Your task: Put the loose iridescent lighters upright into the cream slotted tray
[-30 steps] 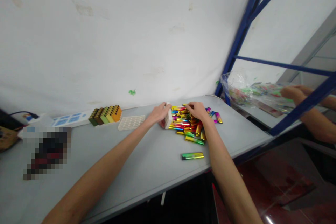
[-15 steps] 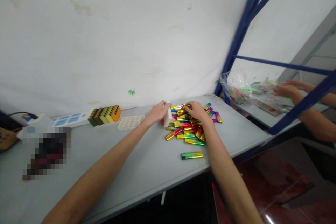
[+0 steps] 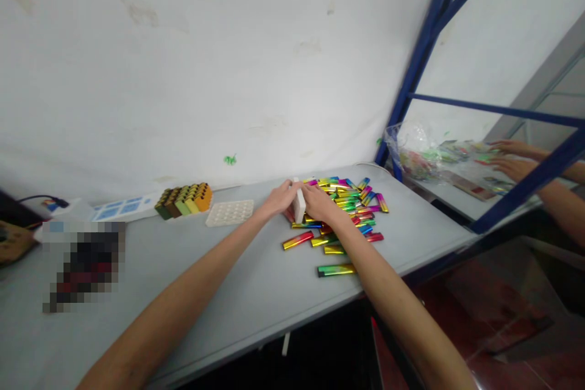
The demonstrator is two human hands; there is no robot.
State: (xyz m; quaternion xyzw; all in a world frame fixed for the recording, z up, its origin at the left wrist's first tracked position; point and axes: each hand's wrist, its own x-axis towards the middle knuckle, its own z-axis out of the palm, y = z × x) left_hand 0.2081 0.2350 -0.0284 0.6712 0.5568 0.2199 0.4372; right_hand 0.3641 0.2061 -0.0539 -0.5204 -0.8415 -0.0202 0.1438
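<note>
Here, both hands (image 3: pixel 299 200) grip the white tray (image 3: pixel 299 205).

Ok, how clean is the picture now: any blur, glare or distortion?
Head view: left hand, right hand and upright white tray slightly soft; glossy colored pieces catch bright streaks; plastic bag hazy; pixelated patch at left hides detail; wide-angle stretch toward edges.

Grey table (image 3: pixel 269 292) — loose heap of shiny multicoloured pieces (image 3: pixel 348 194), flat white tray (image 3: pixel 229 213), green-to-orange row of dark-topped pieces (image 3: pixel 183 201).
</note>
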